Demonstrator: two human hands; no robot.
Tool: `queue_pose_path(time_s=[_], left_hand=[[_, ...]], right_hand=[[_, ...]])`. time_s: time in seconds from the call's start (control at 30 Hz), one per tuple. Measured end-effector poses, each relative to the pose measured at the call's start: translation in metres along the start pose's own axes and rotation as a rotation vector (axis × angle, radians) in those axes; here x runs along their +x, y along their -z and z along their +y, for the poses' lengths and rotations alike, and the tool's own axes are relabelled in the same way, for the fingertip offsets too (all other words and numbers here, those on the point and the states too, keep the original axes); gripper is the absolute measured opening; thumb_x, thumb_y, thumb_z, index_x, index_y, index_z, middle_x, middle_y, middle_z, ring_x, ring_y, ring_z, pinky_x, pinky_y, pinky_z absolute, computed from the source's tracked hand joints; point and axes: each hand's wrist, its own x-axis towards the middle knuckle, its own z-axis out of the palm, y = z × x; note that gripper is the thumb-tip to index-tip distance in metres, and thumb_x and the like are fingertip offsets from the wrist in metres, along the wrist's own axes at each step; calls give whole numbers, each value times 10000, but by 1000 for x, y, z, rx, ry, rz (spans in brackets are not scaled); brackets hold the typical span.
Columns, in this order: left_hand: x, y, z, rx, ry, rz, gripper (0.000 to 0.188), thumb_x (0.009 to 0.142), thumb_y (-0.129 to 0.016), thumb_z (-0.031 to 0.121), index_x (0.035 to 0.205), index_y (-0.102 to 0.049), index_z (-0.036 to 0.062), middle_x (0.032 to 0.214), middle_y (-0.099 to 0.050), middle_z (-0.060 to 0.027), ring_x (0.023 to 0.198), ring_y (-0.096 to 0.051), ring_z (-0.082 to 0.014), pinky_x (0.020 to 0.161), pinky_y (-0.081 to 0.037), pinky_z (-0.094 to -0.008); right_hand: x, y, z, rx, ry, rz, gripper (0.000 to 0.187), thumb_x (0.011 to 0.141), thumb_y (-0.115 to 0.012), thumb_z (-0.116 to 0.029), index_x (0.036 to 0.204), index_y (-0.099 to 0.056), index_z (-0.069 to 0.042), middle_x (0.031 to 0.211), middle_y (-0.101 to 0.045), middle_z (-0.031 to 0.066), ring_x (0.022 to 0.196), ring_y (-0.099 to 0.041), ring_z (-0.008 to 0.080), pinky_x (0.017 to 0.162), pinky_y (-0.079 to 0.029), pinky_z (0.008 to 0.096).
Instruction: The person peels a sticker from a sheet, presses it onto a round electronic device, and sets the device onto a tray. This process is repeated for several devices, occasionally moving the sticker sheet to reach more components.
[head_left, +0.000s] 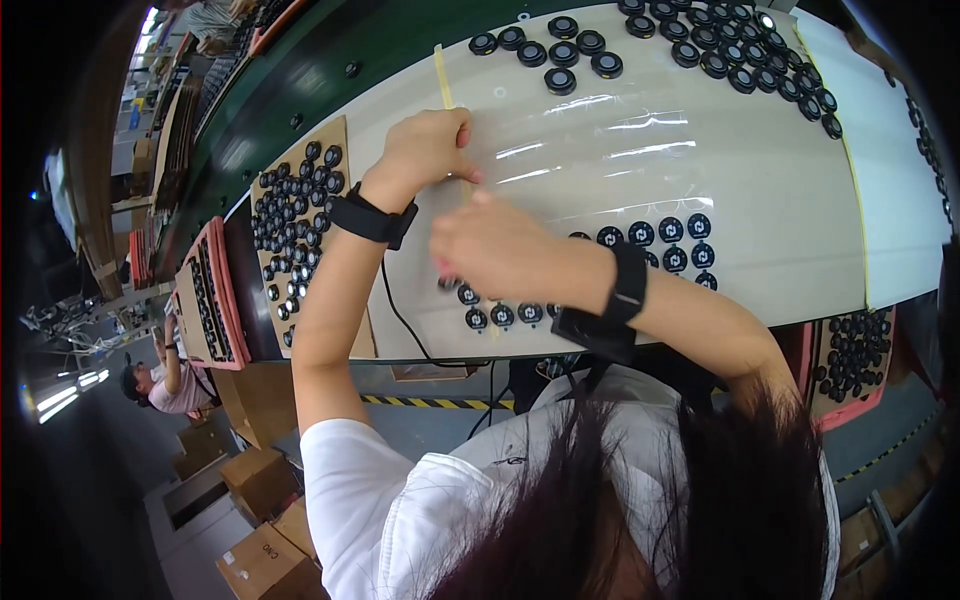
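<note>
My left hand (425, 150) is closed, fingers curled and thumb pointing down, over a yellow tape strip (443, 78) at the left edge of a clear plastic film (570, 150). What its fingers hold, if anything, is hidden. Just below it, my right hand (492, 245) reaches across to the left; its fingers are smeared by motion. Beneath and beside that hand, round black parts (502, 314) lie in rows with a pale mark on top. More such parts (670, 230) lie in rows to the right of my right wrist. Both wrists wear black bands.
Loose round black parts (740, 50) crowd the far right of the beige tabletop (790, 200). On the left, a brown board (350, 250) carries many more. A black cable (400, 315) hangs over the near edge. Pink-edged trays (225, 290) and another person (175, 380) are farther left.
</note>
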Motion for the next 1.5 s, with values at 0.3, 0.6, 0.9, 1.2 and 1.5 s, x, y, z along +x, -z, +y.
queue_pose_path(time_s=[0.3, 0.6, 0.9, 1.2, 1.5], left_hand=[[61, -35, 37, -481, -262, 529, 423, 671, -680, 271, 1005, -515, 73, 826, -605, -155, 773, -592, -329, 655, -484, -386], [39, 12, 62, -725, -115, 9, 315, 815, -587, 177, 1074, -483, 31, 863, -614, -137, 714, -630, -211, 599, -486, -319], [-59, 33, 92, -1452, -417, 196, 402, 782, -557, -72, 1155, -411, -52, 997, -565, -231, 861, -619, -246, 808, -510, -299], [-76, 26, 101, -1326, -420, 470, 407, 668, -647, -145, 1022, -464, -62, 929, -604, -165, 869, -609, -197, 772, -525, -285], [-78, 26, 103, -1145, -416, 591, 392, 649, -668, -137, 978, -468, -64, 929, -602, -163, 855, -609, -183, 770, -525, -282]], right_hand=[[-18, 114, 22, 612, -253, 265, 98, 743, -636, -42, 767, -541, -37, 760, -538, 9, 724, -528, 99, 690, -423, 227], [-39, 153, 51, 570, -470, 631, 153, 752, -654, -23, 700, -510, -10, 900, -565, 96, 778, -552, 112, 701, -451, 229], [-19, 114, 66, 1194, 516, 481, 141, 775, -621, -3, 679, -518, -13, 1007, -548, 167, 854, -577, 169, 768, -458, 250], [-16, 113, 49, 1087, 508, 320, 136, 795, -611, -22, 690, -527, -4, 1033, -547, 187, 822, -589, 164, 770, -472, 247], [-20, 129, 12, 1107, 71, 408, 149, 808, -605, -33, 687, -524, 1, 1002, -559, 178, 807, -589, 151, 707, -486, 223]])
